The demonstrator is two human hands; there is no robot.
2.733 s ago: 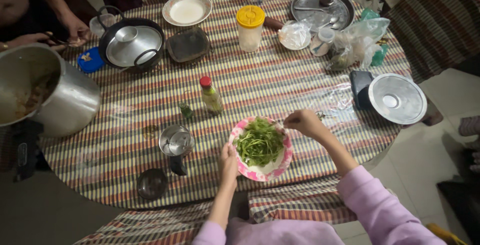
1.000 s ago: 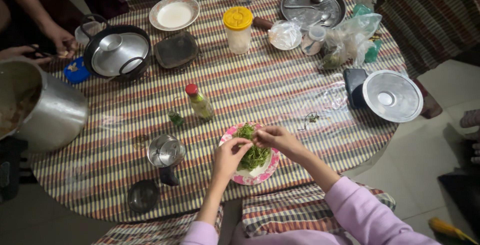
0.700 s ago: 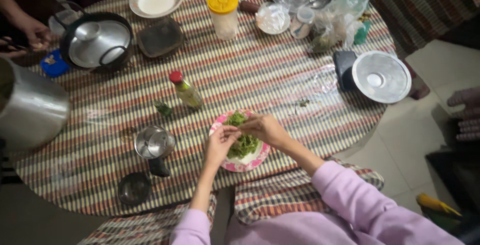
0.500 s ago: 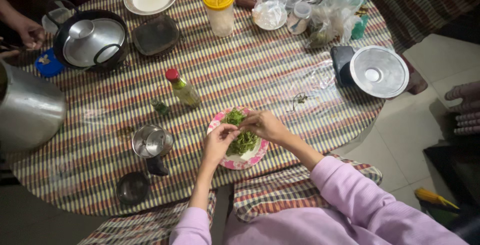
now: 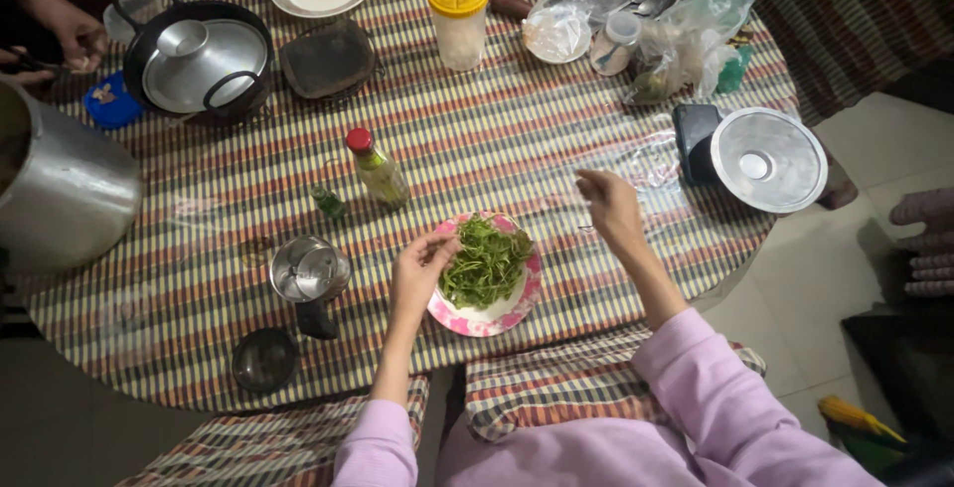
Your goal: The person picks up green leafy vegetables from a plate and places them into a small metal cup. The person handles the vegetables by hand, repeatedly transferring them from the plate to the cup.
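Under both hands spreads a round table [image 5: 517, 149] covered in a striped cloth. Far to the left of the left hand [image 5: 420, 271] sits a big steel pot [image 5: 60, 199], and beyond it, well ahead of that hand, a black pan with a metal lid [image 5: 199, 65]. Off to the right of the right hand [image 5: 609, 207] lies a shiny metal lid [image 5: 768, 159] beside a dark box. Between the two hands rests the pink-rimmed plate [image 5: 517, 310], heaped with green leaves [image 5: 485, 263]. The plate touches the left hand at its left edge and lies just left of and nearer than the right hand. A steel cup [image 5: 310, 270] stands just left of the left hand, and a small bottle with a red cap [image 5: 376, 169] stands ahead of it. A jar with a yellow lid [image 5: 458, 15] stands far ahead, between the hands.

The left hand is loosely curled at the plate's rim, fingertips pinched together over the edge of the leaves; whether it grips any I cannot tell. The right hand hovers above the cloth, apart from the plate, its fingers drawn together as if pinching something small, too small to make out.
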